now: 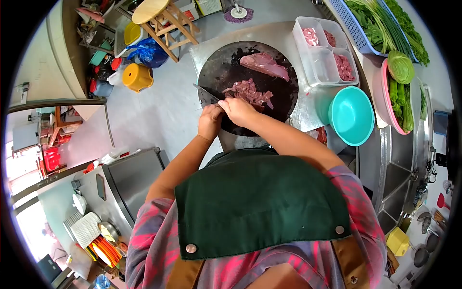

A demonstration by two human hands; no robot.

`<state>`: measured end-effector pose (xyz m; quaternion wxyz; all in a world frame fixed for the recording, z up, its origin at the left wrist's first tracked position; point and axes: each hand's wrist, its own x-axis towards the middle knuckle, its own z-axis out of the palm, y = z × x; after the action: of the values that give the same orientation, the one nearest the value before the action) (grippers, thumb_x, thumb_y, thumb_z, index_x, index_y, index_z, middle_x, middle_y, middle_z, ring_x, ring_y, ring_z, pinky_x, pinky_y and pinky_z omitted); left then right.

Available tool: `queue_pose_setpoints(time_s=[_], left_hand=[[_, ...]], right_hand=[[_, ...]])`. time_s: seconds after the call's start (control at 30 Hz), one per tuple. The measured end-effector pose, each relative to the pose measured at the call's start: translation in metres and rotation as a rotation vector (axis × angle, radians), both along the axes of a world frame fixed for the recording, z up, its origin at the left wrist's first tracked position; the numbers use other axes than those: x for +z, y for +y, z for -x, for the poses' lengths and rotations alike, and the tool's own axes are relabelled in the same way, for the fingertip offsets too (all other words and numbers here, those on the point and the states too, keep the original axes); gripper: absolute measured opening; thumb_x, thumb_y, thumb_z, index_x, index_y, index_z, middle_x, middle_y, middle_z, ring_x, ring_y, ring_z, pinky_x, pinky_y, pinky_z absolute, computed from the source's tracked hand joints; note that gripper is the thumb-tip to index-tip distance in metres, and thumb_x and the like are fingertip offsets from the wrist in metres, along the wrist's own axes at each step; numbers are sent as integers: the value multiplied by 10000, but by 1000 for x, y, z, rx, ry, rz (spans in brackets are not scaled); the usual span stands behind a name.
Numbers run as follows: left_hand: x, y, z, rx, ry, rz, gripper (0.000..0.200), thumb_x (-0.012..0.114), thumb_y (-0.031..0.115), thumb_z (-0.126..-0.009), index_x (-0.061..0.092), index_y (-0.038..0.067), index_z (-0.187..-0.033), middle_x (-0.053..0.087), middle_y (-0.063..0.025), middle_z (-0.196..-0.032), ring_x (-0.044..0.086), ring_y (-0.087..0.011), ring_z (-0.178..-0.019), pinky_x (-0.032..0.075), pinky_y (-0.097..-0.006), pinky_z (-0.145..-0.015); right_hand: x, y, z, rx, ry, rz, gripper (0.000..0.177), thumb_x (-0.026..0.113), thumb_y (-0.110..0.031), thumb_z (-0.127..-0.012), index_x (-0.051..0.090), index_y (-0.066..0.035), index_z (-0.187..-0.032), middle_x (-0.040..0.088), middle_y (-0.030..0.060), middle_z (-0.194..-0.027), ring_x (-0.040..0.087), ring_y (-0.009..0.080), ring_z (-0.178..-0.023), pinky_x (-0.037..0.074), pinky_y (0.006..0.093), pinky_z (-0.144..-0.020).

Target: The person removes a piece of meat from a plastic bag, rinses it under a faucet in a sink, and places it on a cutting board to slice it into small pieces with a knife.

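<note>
A knife (pixel 206 90) lies low over the round dark cutting board (pixel 211 62), its blade pointing to the far left. My right hand (pixel 237 110) is closed around its handle end, most of which is hidden. Close beside it, my left hand (pixel 210 120) has its fingers curled in near the blade at the board's near left edge; what they hold, if anything, is hidden. Just beyond my right hand lies a pile of sliced raw meat (pixel 250 92). Farther back on the board rests a larger whole piece of raw meat (pixel 264 65).
Right of the board stand a clear divided container (pixel 315 62) with cut meat, a turquoise bowl (pixel 352 115), a pink basin (pixel 392 113) of vegetables and a blue basket (pixel 358 29) of greens. A wooden stool (pixel 151 12) and a yellow stool (pixel 137 78) stand on the floor.
</note>
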<state>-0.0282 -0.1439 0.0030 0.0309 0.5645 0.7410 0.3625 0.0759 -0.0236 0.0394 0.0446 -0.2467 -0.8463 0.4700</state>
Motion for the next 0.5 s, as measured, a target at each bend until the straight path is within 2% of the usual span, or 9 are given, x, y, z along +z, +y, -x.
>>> queue_pose_setpoints(time_s=[0.1, 0.17, 0.2, 0.27, 0.37, 0.5], left_hand=[[0, -5, -4, 25, -15, -6, 165, 619, -7, -689, 609, 84, -827, 597, -56, -875, 562, -265, -839, 456, -338, -741], [0, -3, -3, 24, 23, -53, 161, 623, -6, -687, 613, 89, -818, 597, -46, -891, 559, -255, -839, 458, -331, -734], [6, -2, -4, 17, 47, -69, 157, 624, -2, -686, 617, 96, -809, 597, -38, -892, 556, -249, -839, 458, -329, -723], [5, -4, -4, 16, 61, -63, 160, 623, -1, -686, 617, 99, -809, 597, -36, -890, 555, -246, -837, 455, -328, -722], [4, -3, -3, 8, 62, -24, 162, 620, 3, -689, 617, 107, -814, 597, -30, -887, 554, -244, -834, 450, -328, -725], [5, -1, -3, -5, 32, 9, 151, 601, -7, -705, 611, 100, -811, 606, -34, -872, 557, -239, -815, 436, -327, -734]], right_hand=[[10, 5, -20, 70, -129, 46, 461, 356, -394, -913, 585, 6, -882, 596, 239, -911, 555, 399, -893, 429, 452, -779], [-9, 15, -53, 78, -5, 17, 451, 374, -383, -913, 583, 9, -838, 599, 234, -878, 564, 394, -863, 435, 444, -753], [2, 16, -60, 87, -10, 18, 451, 374, -383, -913, 583, 9, -838, 599, 234, -878, 564, 394, -863, 435, 444, -753], [42, 18, -70, -43, -206, 219, 423, 403, -362, -912, 580, 10, -815, 598, 233, -825, 571, 398, -812, 441, 445, -713], [53, 12, -74, 32, -114, 127, 400, 421, -349, -911, 577, 9, -823, 593, 231, -783, 569, 408, -776, 443, 448, -684], [53, 13, -78, 56, -160, 99, 396, 434, -359, -906, 587, -3, -822, 598, 236, -780, 571, 412, -785, 444, 457, -692]])
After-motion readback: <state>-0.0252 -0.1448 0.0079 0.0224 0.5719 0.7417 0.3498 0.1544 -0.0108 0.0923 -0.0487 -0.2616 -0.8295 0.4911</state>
